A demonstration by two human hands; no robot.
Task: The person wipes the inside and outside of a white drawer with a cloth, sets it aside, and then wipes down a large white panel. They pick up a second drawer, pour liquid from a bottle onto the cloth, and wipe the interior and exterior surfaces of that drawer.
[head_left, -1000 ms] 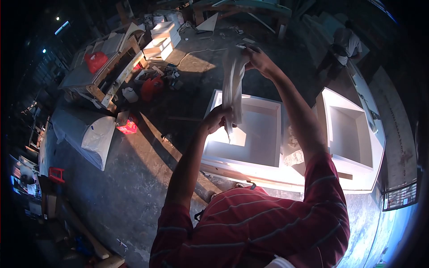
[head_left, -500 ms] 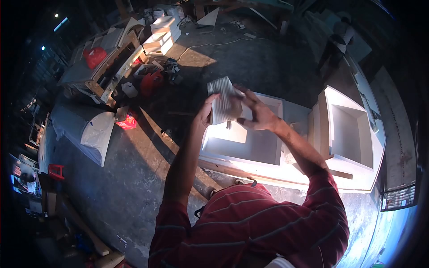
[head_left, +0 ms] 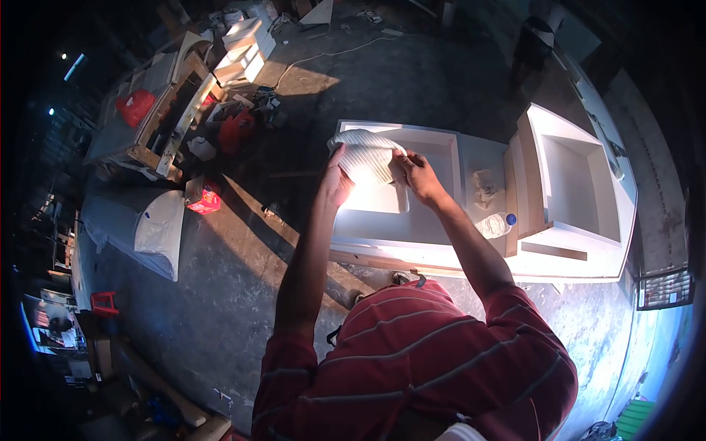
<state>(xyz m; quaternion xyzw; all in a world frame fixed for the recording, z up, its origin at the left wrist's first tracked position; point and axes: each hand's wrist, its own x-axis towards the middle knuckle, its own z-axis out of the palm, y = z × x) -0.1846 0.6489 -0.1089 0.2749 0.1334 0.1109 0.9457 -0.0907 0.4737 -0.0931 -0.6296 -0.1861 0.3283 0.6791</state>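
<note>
A pale ribbed cloth [head_left: 368, 154] is stretched between my two hands, over the left part of a white open box [head_left: 434, 213]. My left hand [head_left: 337, 180] grips its left edge, thumb up along the near side. At the cloth's right edge my right hand [head_left: 418, 176] pinches it between thumb and fingers. The cloth looks opened out and curved along its top. Bright light falls on the box below the cloth.
Right of the white box lie a clear bottle with a blue cap [head_left: 496, 225] and a second white box [head_left: 573, 180]. A red carton [head_left: 202, 197] and a wooden workbench [head_left: 154, 132] are at left. A person [head_left: 533, 48] is at the back right.
The cloth has gone from a narrow, upright shape to a wider spread. My right hand has moved from across its front to its right edge. The view has shifted slightly.
</note>
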